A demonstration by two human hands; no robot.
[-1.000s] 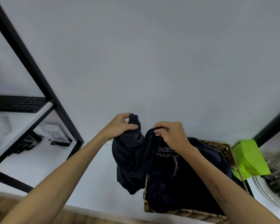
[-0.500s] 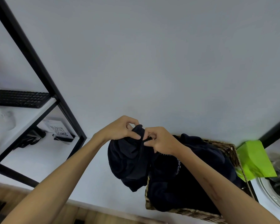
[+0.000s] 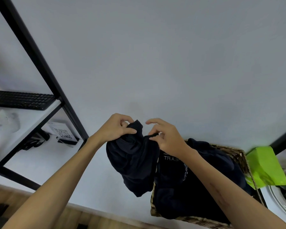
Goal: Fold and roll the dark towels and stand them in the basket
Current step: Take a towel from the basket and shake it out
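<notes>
A dark navy towel [image 3: 135, 161] hangs bunched in the air in front of me, its lower end dangling over the basket's left edge. My left hand [image 3: 115, 129] pinches its upper left edge between thumb and fingers. My right hand [image 3: 165, 138] pinches the upper right edge, with its index finger lifted off. Below and to the right, a woven wicker basket [image 3: 238, 156] sits on the white table, filled with more dark cloth [image 3: 210, 164], one piece with pale lettering.
A black metal shelf frame [image 3: 40, 66] stands at left with a black keyboard [image 3: 21, 100] on its white shelf and a QR-code card [image 3: 63, 133] below. A bright green bag [image 3: 266, 166] and a washing machine drum [image 3: 284, 202] lie right of the basket. A white wall is behind.
My hands drew together on the towel's top edge, then moved slightly apart again. The towel stayed lifted above the basket's left side.
</notes>
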